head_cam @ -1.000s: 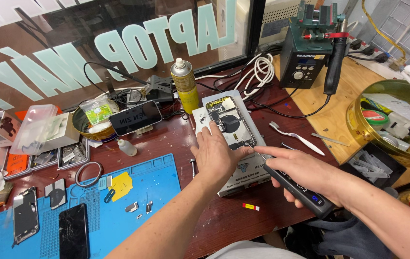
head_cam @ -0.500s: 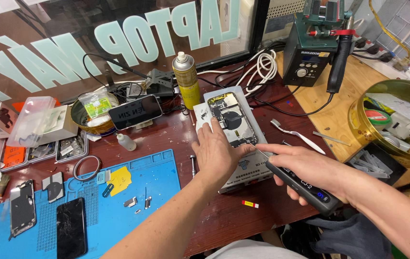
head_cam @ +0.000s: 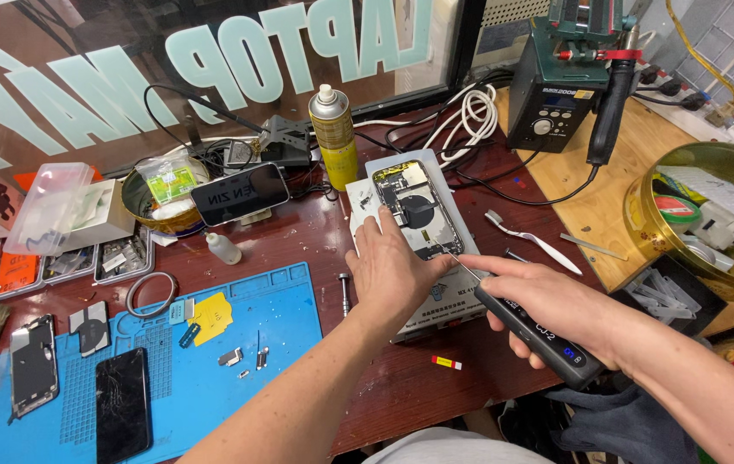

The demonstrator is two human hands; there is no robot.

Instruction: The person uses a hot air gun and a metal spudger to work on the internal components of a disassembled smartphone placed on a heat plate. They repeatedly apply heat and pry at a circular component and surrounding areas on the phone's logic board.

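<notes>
Phone (head_cam: 417, 210) with its back off lies flat on the grey pad (head_cam: 461, 296), in the middle of the counter (head_cam: 298, 236). You can see its insides, so the opening part looks done. Little screws (head_cam: 249, 361) already lie on the blue mat (head_cam: 290, 301), but most parts sit inside the phone, so I think a lot of work is left.

Your left hand (head_cam: 393, 266) rests flat with fingers spread on the near end of the phone and the pad, pressing down; it grasps nothing. Your right hand (head_cam: 547, 305) is clenched around a black electric screwdriver (head_cam: 535, 331). Its thin tip touches the phone's right edge, just beside your left hand. A yellow spray can (head_cam: 334, 137) stands just behind the phone.
</notes>
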